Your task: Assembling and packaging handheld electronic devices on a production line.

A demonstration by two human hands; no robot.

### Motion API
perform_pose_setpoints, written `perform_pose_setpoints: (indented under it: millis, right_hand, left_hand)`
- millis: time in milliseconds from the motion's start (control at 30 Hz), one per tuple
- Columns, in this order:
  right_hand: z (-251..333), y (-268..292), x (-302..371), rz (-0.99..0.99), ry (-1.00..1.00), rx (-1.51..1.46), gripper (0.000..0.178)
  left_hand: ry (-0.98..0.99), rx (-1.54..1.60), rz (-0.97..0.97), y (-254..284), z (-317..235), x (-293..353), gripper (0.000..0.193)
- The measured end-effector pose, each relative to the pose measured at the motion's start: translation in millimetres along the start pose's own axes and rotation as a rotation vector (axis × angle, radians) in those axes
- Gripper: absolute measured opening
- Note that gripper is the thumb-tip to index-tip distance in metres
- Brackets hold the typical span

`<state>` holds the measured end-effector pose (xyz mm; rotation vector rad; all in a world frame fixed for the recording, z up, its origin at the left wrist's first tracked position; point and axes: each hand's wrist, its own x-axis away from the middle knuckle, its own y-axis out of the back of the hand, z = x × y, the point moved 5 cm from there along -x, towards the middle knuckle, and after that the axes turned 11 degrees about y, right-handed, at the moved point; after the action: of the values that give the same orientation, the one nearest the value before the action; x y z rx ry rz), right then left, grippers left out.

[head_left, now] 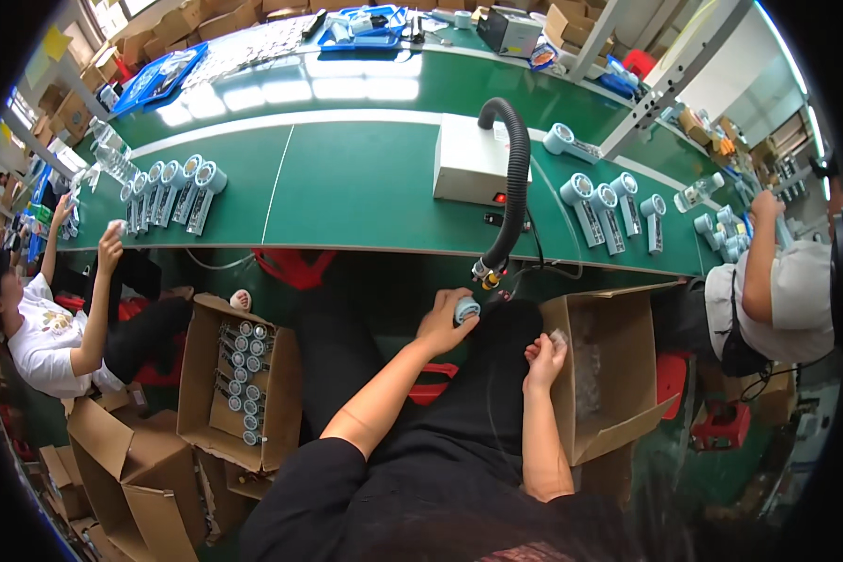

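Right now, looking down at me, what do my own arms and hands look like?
Both forearms are bare below short black sleeves. The left hand and right hand are ungloved, and no watch or bracelet shows on either wrist.

The left forearm (379, 398) slants up and rightward from the lower middle of the frame, bare below a short black sleeve (309, 478). The left hand (437, 325), near the frame's centre, is curved in a grip, its back upward. Right of it and lower, the right forearm (545, 440) stands nearly vertical — the right hand (541, 363) half-fisted, fingers curled inward, fingertips pinched together.
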<state>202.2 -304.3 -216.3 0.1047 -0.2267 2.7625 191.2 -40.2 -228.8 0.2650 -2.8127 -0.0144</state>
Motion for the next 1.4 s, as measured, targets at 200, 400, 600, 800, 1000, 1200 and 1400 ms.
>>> perform_pose_setpoints:
  millis: [200,400,600,800,1000,1200,1400]
  right_hand:
    - [-8.5,-48.7,-4.7,0.112,-0.067,0.066,0.023]
    - [-33.4,-45.3,-18.6,0.142,-0.117,-0.128,0.023]
    - [-37.6,-38.2,-21.6,0.156,-0.137,-0.263,0.022]
    - [-36.8,-42.9,-19.3,0.222,-0.098,-0.232,0.021]
    - [-42.4,-42.8,-22.3,0.228,-0.111,-0.229,0.022]
    - [-43.6,-42.0,-23.9,0.189,-0.087,-0.223,0.024]
    - [-38.4,-47.7,-18.4,0.163,-0.069,-0.218,0.026]
  left_hand:
    - [-0.166,-0.686,-0.283,7.9,-19.8,-2.1,0.065]
    - [-0.180,-0.603,-0.350,0.3,-19.0,-9.8,0.067]
    - [-0.184,-0.470,-0.414,-4.6,-17.1,-19.0,0.066]
    - [-0.172,-0.070,-0.416,-5.9,-3.6,-28.8,0.051]
    - [0.331,1.143,0.136,-20.4,23.6,-55.2,0.043]
    - [0.504,1.682,0.211,-34.0,8.9,-56.1,0.052]
    - [0.442,1.897,-0.223,-11.4,21.1,-75.3,0.051]
